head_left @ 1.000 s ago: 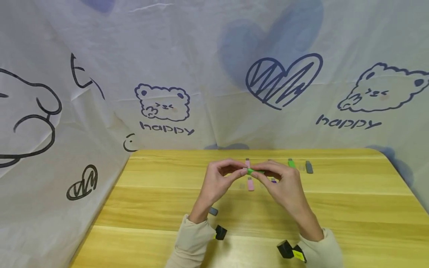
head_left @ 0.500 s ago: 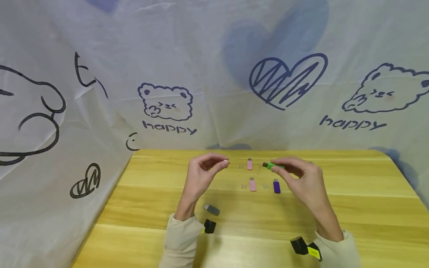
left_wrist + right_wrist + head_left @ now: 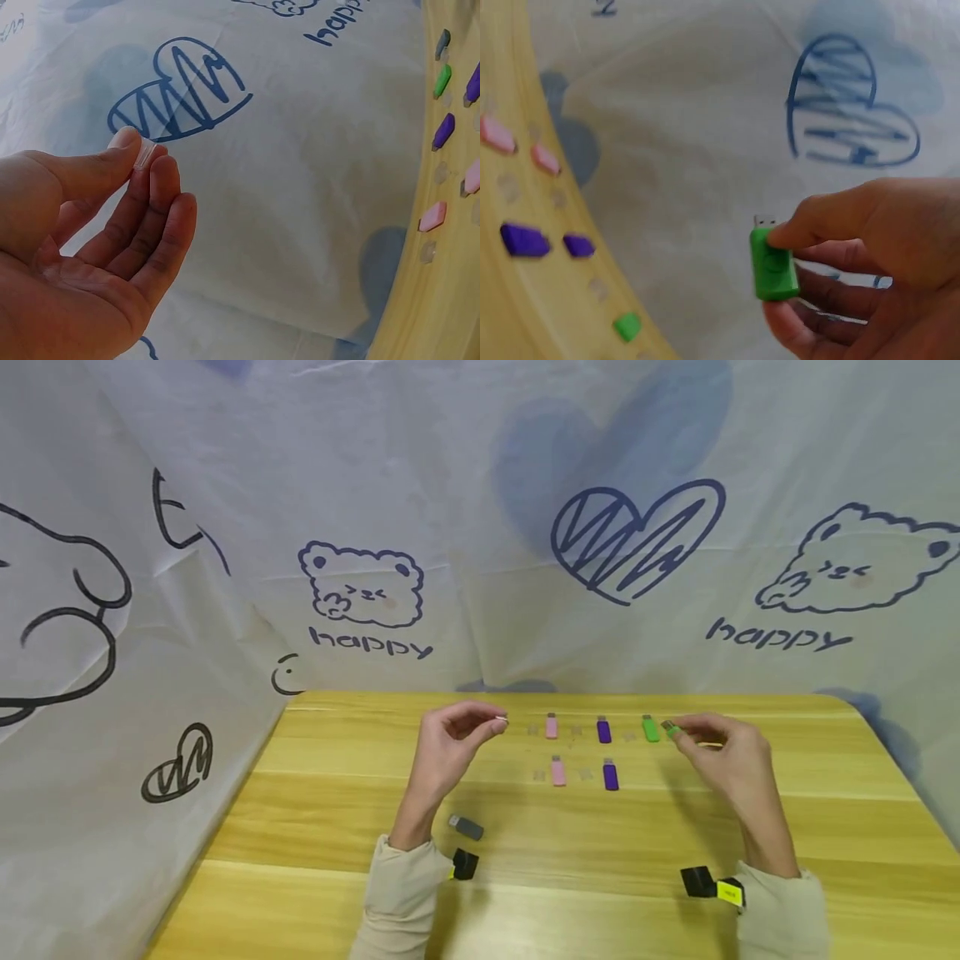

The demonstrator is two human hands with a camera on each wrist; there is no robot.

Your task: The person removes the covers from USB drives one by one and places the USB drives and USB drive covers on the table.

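Observation:
My left hand [image 3: 457, 747] pinches a small clear cap [image 3: 145, 154] between thumb and forefinger, raised over the table's far left part. Off to the right, my right hand [image 3: 731, 760] holds a green USB stick [image 3: 774, 262] by its sides, its bare metal plug pointing away from the palm. On the table between the hands, a pink stick [image 3: 552, 726], a purple stick [image 3: 603, 730] and another green stick [image 3: 650, 728] form a back row. In front of them lie a second pink stick [image 3: 558, 771] and a second purple stick [image 3: 611, 774].
Clear caps, such as one cap [image 3: 586, 774], lie beside the sticks. A grey USB stick [image 3: 467, 827] lies near my left wrist. Another grey stick [image 3: 443, 45] is at the far end of the back row. Patterned white cloth [image 3: 480, 527] hangs behind the wooden table [image 3: 570, 852].
Both hands were together at the green USB stick; they have parted, the clear cap going left in my left hand and the uncapped stick moving right in my right hand.

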